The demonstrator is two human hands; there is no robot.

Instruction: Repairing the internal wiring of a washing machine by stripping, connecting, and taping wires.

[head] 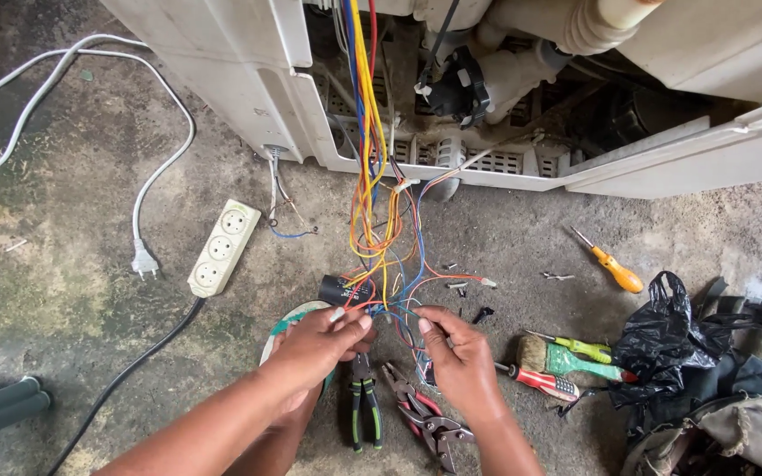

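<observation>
A bundle of coloured wires (370,176), yellow, red, blue and orange, hangs from the open back of a white appliance (249,79) down to the concrete floor. My left hand (319,345) pinches wire ends next to a black cylindrical capacitor (344,289). My right hand (460,357) pinches other thin wires of the same bundle, a few centimetres to the right. Below the hands lie green-handled pliers (365,412) and red-handled pliers (425,419).
A white three-socket power strip (222,247) with a black cord lies at left, beside a white cable and plug (143,261). On the right lie an orange screwdriver (615,267), a green-handled brush (566,360), a red-and-white striped screwdriver (540,381), a black plastic bag (672,339) and a tool bag (734,432).
</observation>
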